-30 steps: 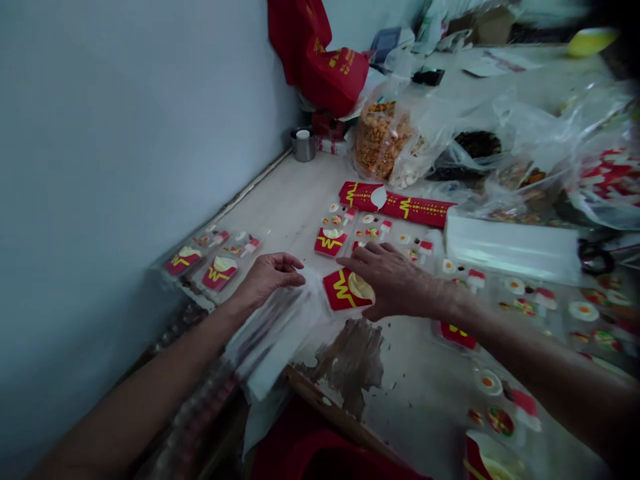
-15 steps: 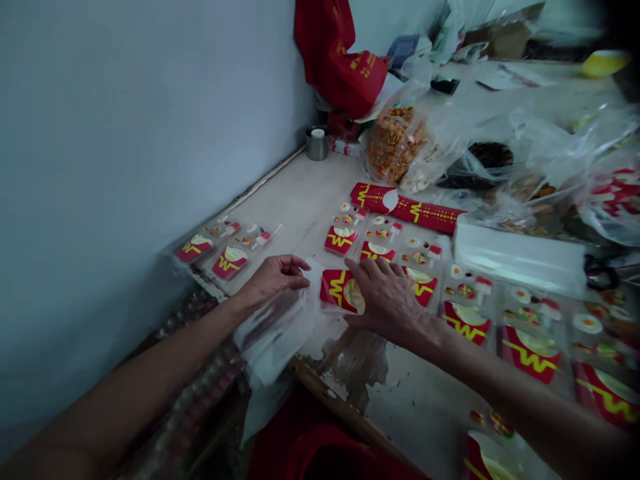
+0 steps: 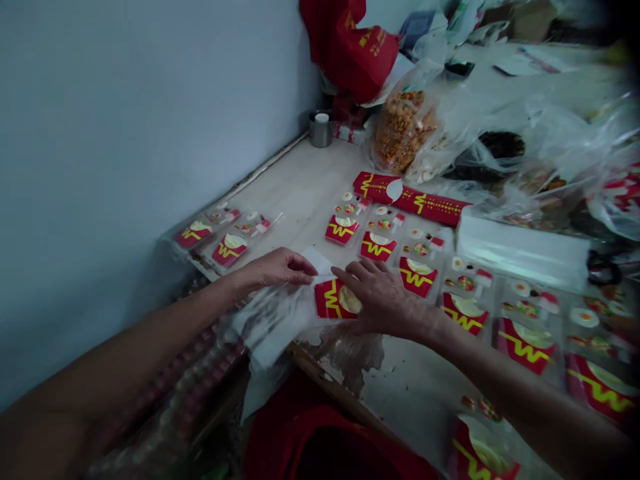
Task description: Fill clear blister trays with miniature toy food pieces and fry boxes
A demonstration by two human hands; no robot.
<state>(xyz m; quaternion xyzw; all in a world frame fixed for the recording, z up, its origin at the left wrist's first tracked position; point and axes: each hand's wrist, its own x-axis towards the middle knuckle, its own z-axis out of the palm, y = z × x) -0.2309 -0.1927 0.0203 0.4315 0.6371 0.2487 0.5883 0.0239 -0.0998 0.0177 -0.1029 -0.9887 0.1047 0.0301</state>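
My left hand [image 3: 286,268] pinches the edge of a thin, crinkled clear plastic bag [image 3: 273,327] that droops over the table's front edge. My right hand [image 3: 377,297] grips a clear packet [image 3: 333,298] holding a red card with a yellow zigzag and a pale round piece. The packet lies sideways at the bag's edge; whether it is inside the bag I cannot tell. My right index fingertip reaches almost to my left fingertips. Similar packets with red cards [image 3: 419,277] and small food-shaped pieces lie in a row beyond and right of my right hand.
Two more packets [image 3: 230,250] lie at the table's left corner by the wall. Behind the row are a long red printed strip [image 3: 440,208], a white plastic-wrapped stack [image 3: 523,250], a metal cup [image 3: 321,133] and bulging bags [image 3: 403,133]. The table's front edge [image 3: 325,383] is worn.
My left hand has moved closer to my right hand with the bag's edge. My right index finger has stretched toward the left fingertips. The view has tilted slightly.
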